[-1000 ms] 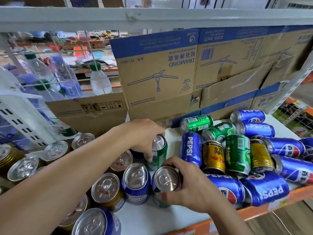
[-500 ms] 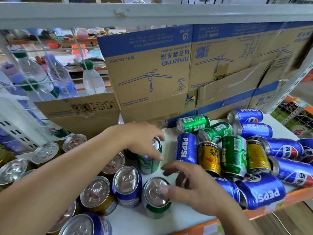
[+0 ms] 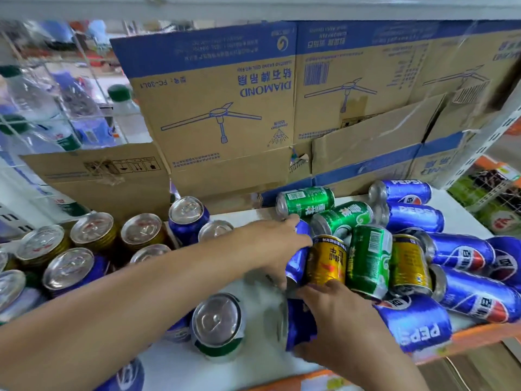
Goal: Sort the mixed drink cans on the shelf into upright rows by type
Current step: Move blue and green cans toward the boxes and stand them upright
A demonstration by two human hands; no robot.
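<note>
Both hands were in the heap of fallen cans on the shelf (image 3: pixel 248 359). The left hand (image 3: pixel 275 244) had its fingers curled over a blue can (image 3: pixel 297 261) that lay on its side under the palm. The can's long axis ran away from the person, and it touched a yellow can (image 3: pixel 327 263) on the side away from the left hand. The right hand (image 3: pixel 341 317), closer to the shelf's front edge, gripped a second blue can (image 3: pixel 300 328) between fingers and thumb. That can was also lying down, with its blurred silver end turned toward the left forearm. An upright green can (image 3: pixel 218 325) stood just beyond that end, with more upright cans farther out past the left arm. To my eye, each blue can needed tipping onto its base and carrying that way. The left hand was the nearer one to those standing rows.
</note>
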